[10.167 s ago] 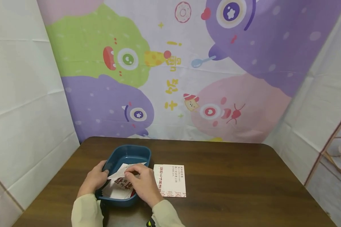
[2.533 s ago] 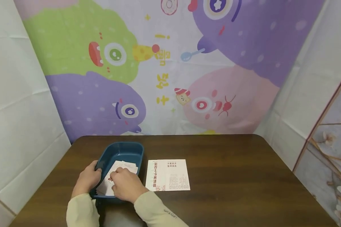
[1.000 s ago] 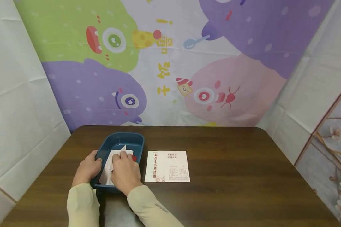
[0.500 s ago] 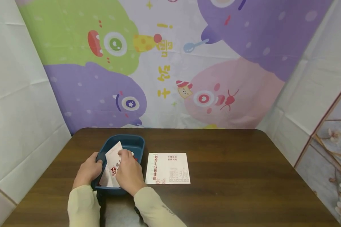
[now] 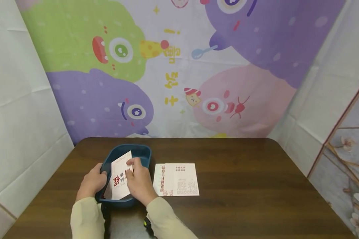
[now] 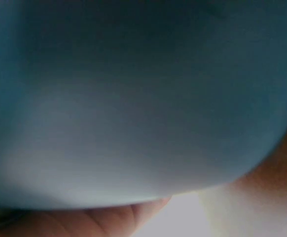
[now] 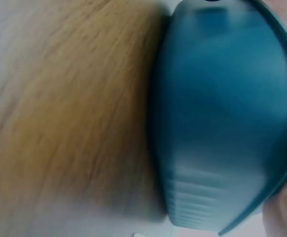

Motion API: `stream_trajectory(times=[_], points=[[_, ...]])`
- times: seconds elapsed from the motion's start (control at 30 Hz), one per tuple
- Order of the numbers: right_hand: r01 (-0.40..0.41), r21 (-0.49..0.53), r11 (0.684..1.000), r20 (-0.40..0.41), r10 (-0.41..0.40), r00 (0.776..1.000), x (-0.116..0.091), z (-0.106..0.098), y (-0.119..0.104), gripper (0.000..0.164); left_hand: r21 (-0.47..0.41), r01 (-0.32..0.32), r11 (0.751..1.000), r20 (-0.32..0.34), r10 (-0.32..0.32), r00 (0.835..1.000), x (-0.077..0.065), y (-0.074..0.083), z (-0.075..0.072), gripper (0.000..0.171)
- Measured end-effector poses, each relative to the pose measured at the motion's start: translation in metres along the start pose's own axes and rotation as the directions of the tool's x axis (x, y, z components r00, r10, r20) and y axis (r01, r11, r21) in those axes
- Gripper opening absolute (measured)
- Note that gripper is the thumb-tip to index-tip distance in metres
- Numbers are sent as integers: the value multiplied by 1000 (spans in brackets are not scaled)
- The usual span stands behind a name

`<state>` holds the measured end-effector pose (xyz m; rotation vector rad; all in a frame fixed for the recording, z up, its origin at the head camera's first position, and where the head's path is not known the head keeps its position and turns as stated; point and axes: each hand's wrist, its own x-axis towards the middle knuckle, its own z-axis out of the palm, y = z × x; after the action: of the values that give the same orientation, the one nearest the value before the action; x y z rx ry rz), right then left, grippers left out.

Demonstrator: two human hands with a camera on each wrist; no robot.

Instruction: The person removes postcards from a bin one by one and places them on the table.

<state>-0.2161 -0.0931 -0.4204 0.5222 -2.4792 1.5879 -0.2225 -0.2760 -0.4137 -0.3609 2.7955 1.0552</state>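
A dark blue plastic tub (image 5: 141,152) stands at the left of the table. My left hand (image 5: 93,182) grips its left rim, thumb over the edge. My right hand (image 5: 141,182) pinches a white printed card (image 5: 120,177) by its right side; the card is tilted up inside the tub. What lies beneath it is mostly hidden. In the left wrist view the tub's blurred wall (image 6: 143,118) fills the frame above some fingers (image 6: 101,221). In the right wrist view the tub's outer side (image 7: 222,108) shows, with blurred fingers (image 7: 284,210) at the right edge.
Right of the tub, a printed card with red text (image 5: 160,181) lies partly under another card marked "success" (image 5: 185,179) on the brown wooden table (image 5: 242,186). A cartoon cloth (image 5: 173,126) hangs behind the table's far edge.
Compared with ten seconds ago, the "success" card now lies on the table, overlapping the other. In the last second my right hand has raised a card inside the tub; the left hand keeps its hold.
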Motion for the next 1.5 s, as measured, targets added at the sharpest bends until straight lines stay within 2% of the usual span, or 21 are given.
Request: stream_trajectory(times=[0.2, 0.27, 0.33, 0.4, 0.5, 0.6, 0.7, 0.8, 0.93, 1.03, 1.13, 1.2, 1.3, 1.5], points=[[-19, 103, 994, 19, 17, 1000, -2, -6, 5, 27, 8, -4, 1000, -19, 4, 1000, 3, -4, 1, 50], [-42, 180, 983, 54, 32, 998, -3, -8, 7, 30, 12, -9, 1000, -31, 10, 999, 3, -5, 2, 50], [-68, 294, 953, 88, 44, 995, -5, -12, 10, 31, 12, -19, 1000, -35, 19, 999, 4, -6, 4, 50], [-91, 417, 904, 98, 55, 994, -8, -17, 13, 31, 17, -33, 999, -34, 34, 999, 4, -7, 5, 49], [-68, 540, 839, 47, 51, 998, -8, -29, 15, 25, 22, -48, 999, -39, 49, 998, 3, -7, 4, 48], [7, 574, 819, -20, 6, 1000, -4, -48, 14, 17, 26, -38, 999, -41, 40, 998, 2, -2, 1, 48], [75, 572, 817, -58, -51, 997, 1, -74, 10, 13, 20, -20, 1000, -32, 20, 999, 1, 1, -1, 49], [93, 561, 823, -47, -81, 996, 1, -102, 7, 17, 20, -20, 1000, -27, 20, 999, 0, 1, -1, 50], [78, 537, 840, -10, -87, 996, 0, -140, 5, 38, 15, -14, 1000, -25, 14, 1000, -1, 0, -1, 49], [78, 500, 862, -5, -87, 996, -2, -170, 5, 52, 2, -8, 1000, -21, 8, 1000, -1, 0, 0, 49], [80, 423, 902, -25, -76, 997, -5, -198, 8, 47, -8, 0, 1000, -13, 0, 1000, -2, 1, 0, 50], [57, 380, 923, -34, -48, 998, -7, -212, 13, 39, -14, 9, 1000, -8, -9, 1000, -2, 1, -1, 51], [-21, 339, 940, -39, 37, 999, -10, -229, 25, 30, -22, 25, 999, -1, -25, 1000, -3, 2, -1, 51], [-204, 285, 936, -14, 217, 976, -12, -243, 62, 41, -14, 24, 1000, -5, -24, 1000, -2, 1, 1, 51]])
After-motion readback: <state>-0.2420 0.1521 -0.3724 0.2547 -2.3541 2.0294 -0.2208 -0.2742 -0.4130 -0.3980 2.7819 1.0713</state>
